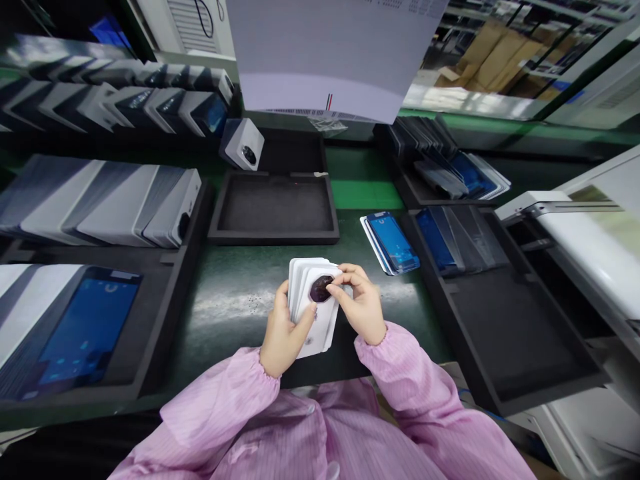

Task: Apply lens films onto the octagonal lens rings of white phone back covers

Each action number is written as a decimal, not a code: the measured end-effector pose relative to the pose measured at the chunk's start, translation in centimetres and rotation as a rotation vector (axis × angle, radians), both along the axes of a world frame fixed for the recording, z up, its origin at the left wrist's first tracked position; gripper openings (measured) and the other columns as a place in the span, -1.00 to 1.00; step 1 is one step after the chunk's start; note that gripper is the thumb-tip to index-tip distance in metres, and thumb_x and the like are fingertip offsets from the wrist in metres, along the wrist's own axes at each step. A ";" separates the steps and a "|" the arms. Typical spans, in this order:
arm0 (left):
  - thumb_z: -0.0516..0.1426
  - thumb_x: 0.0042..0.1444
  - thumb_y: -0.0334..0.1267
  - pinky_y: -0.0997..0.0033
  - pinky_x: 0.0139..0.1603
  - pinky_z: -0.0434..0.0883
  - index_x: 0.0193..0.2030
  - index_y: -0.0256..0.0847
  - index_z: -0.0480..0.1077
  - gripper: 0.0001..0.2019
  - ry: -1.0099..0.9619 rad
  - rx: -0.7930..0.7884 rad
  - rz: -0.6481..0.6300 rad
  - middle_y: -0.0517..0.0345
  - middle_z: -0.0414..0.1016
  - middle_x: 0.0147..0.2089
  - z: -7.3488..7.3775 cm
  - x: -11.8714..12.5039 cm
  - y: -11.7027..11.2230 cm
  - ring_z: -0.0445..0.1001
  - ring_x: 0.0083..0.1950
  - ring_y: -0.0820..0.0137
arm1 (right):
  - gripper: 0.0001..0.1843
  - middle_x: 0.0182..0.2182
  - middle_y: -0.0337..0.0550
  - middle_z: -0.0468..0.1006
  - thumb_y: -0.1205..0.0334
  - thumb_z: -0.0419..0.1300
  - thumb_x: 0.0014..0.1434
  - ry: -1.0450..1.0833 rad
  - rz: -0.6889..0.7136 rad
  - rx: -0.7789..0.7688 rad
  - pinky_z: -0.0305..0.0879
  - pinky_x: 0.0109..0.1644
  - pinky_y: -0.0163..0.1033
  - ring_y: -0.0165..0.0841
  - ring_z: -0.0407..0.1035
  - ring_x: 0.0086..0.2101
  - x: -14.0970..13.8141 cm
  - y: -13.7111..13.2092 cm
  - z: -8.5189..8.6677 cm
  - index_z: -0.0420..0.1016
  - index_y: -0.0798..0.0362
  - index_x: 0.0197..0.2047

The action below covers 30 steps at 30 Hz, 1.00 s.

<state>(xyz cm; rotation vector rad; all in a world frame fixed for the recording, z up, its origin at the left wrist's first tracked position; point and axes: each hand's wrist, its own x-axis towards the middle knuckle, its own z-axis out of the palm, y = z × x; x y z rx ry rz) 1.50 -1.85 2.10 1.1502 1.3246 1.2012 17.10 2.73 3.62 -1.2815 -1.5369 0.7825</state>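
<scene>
My left hand (283, 330) is wrapped round a small stack of white phone back covers (311, 303), held upright over the dark green bench. The top cover shows a dark round camera patch (321, 288). My right hand (361, 303) pinches at the right edge of that patch with thumb and forefinger. Both sleeves are pink.
An empty black foam tray (274, 235) lies just beyond my hands. Trays of white covers (100, 200) stand at the left. A small pile of blue-filmed parts (393, 241) lies to the right, beside black trays (500, 320) holding more. A white machine (590, 240) is at the far right.
</scene>
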 end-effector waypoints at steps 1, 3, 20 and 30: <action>0.16 0.13 -0.21 0.22 0.06 0.37 0.20 -0.10 0.09 -0.48 -0.005 -0.004 -0.001 -0.02 0.34 0.16 0.1 0.0 0.0 0.38 0.15 0.20 | -0.93 -0.19 -0.08 0.44 0.26 0.28 0.07 -0.010 -0.006 0.017 0.30 0.02 -0.05 -0.21 0.36 -0.07 -0.1 -0.1 0.1 0.45 0.03 -0.40; 0.16 0.13 -0.21 0.22 0.06 0.37 0.20 -0.09 0.09 -0.49 -0.017 -0.010 -0.002 -0.02 0.34 0.16 0.2 0.0 -0.1 0.37 0.15 0.20 | -0.93 -0.14 -0.06 0.43 0.27 0.27 0.08 -0.051 -0.027 0.082 0.28 0.07 -0.01 -0.20 0.35 -0.04 -0.3 -0.3 0.2 0.43 0.01 -0.35; 0.14 0.13 -0.18 0.26 -0.14 0.46 0.20 -0.14 0.12 -0.49 0.118 -0.058 -0.074 0.03 0.46 -0.07 1.1 -0.1 -0.3 0.49 -0.08 0.22 | -0.92 -0.04 -0.03 0.38 0.28 0.27 0.10 0.113 0.091 0.021 0.20 0.17 0.03 -0.18 0.30 0.05 0.2 0.0 0.0 0.43 0.01 -0.32; 0.12 0.15 -0.16 0.15 0.00 0.42 0.19 -0.14 0.11 -0.51 0.158 -0.064 -0.088 0.02 0.45 -0.03 1.5 -0.1 -0.3 0.44 0.05 0.17 | -0.94 -0.06 -0.04 0.39 0.29 0.24 0.12 0.150 0.106 0.015 0.19 0.17 0.00 -0.20 0.30 0.05 0.3 0.1 0.1 0.43 0.01 -0.30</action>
